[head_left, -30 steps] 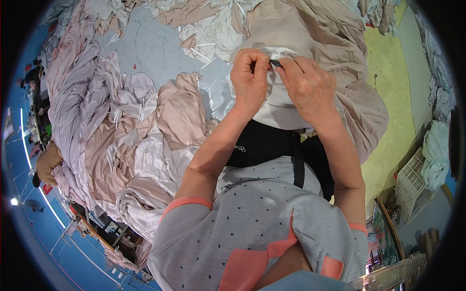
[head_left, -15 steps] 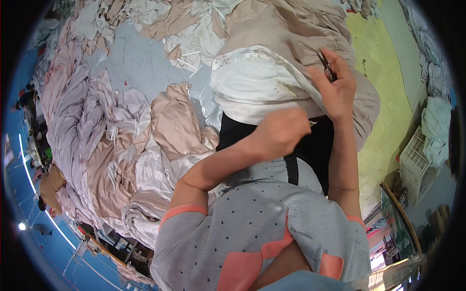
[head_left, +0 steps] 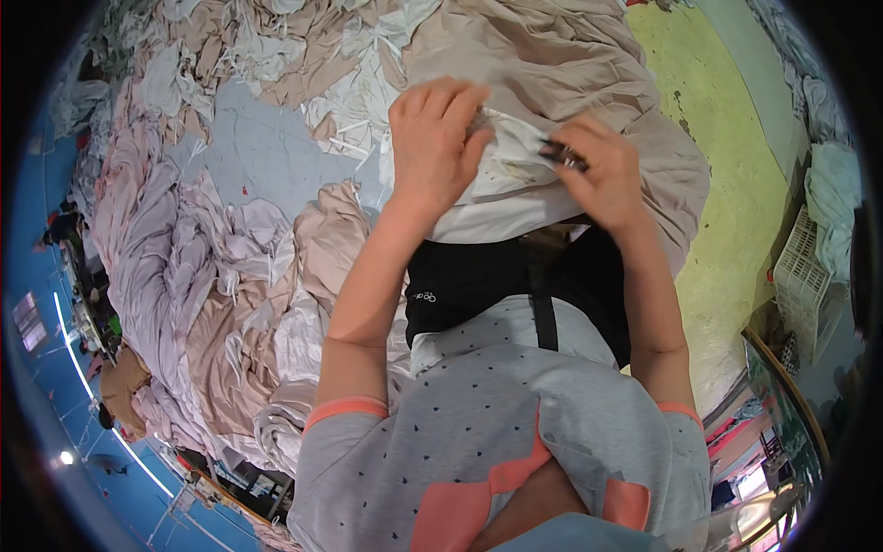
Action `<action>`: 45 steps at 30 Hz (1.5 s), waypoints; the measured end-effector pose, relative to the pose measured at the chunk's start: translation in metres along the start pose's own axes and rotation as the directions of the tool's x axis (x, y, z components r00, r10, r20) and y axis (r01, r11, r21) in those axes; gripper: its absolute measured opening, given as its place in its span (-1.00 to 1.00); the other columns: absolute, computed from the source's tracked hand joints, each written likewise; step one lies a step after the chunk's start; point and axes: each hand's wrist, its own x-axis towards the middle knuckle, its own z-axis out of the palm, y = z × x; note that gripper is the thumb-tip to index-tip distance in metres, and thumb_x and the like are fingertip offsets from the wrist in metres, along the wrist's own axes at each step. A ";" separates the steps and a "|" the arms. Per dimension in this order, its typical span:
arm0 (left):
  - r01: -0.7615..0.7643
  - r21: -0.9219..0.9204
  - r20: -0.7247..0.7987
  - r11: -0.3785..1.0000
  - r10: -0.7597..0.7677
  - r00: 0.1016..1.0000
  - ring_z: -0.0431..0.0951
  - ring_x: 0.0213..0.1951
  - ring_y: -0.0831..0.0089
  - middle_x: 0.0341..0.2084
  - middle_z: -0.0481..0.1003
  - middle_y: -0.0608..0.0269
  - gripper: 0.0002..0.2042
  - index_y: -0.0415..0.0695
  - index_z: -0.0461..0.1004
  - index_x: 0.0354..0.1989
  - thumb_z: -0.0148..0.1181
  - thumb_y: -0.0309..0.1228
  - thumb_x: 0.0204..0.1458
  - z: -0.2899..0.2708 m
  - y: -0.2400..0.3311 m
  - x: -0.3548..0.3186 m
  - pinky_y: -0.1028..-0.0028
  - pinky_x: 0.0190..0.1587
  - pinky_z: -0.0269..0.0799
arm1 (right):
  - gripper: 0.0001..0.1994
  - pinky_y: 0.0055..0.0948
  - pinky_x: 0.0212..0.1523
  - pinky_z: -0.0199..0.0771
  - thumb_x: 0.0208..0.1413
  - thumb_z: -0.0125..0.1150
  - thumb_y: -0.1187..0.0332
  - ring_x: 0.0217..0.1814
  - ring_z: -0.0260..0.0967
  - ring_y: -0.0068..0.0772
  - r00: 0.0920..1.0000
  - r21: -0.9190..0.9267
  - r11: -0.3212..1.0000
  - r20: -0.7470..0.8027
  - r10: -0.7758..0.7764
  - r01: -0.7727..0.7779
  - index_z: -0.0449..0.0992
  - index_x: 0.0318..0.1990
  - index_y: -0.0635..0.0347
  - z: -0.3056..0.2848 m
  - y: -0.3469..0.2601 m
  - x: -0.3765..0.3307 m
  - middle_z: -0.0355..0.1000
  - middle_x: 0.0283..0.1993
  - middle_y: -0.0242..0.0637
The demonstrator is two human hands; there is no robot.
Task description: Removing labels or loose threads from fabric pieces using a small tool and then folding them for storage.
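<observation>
A white garment (head_left: 501,189) lies over my lap, on top of a beige cloth (head_left: 552,64). My left hand (head_left: 437,138) rests flat on the white garment's upper edge, fingers pressing it. My right hand (head_left: 593,170) is closed on a small dark metal tool (head_left: 563,156), likely thread snips, with its tip against the white fabric. The two hands are a short gap apart over the same piece.
Heaps of pale pink, beige and white cloth (head_left: 184,248) cover the floor to my left and ahead. A yellow-green floor strip (head_left: 727,166) runs on the right. A white plastic crate (head_left: 805,276) stands at the right edge. A black pouch (head_left: 478,281) sits at my waist.
My left hand went from near my waist up onto the white garment. My right hand with the tool came down and left toward it. The view shifted slightly.
</observation>
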 end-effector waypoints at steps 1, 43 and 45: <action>-0.068 -0.004 0.095 0.998 0.068 0.993 0.39 -0.15 0.24 -0.31 0.42 0.24 -0.72 -0.12 0.46 -0.32 0.26 -0.55 -0.30 0.002 -0.007 -0.002 0.17 0.08 0.20 | -0.75 -0.41 -0.43 0.36 -0.29 0.23 0.56 -0.46 0.36 -0.28 1.000 0.003 1.000 -0.006 0.004 -0.004 0.50 -0.32 0.27 0.003 -0.004 -0.005 0.39 -0.39 -0.24; -0.056 -0.111 -0.073 0.992 0.048 0.996 0.42 -0.04 0.10 -0.11 0.46 0.02 -0.46 -0.23 0.39 0.02 0.26 -0.50 -0.27 -0.021 -0.017 -0.053 0.28 0.04 0.27 | -0.53 -0.45 -0.30 0.46 -0.35 0.16 0.68 -0.33 0.42 -0.26 0.848 -0.395 0.807 -0.478 0.227 -0.439 0.46 -0.12 0.23 -0.054 0.018 -0.196 0.40 -0.32 -0.20; -0.131 0.015 0.107 0.991 0.129 0.986 0.41 -0.02 0.11 -0.12 0.46 0.07 -0.44 -0.21 0.39 0.03 0.25 -0.46 -0.30 -0.017 -0.002 -0.039 0.25 0.10 0.21 | -0.52 -0.45 -0.27 0.44 -0.38 0.05 0.67 -0.32 0.39 -0.26 0.781 -0.323 0.819 -0.584 0.222 -0.475 0.46 -0.12 0.26 -0.056 0.031 -0.207 0.38 -0.32 -0.20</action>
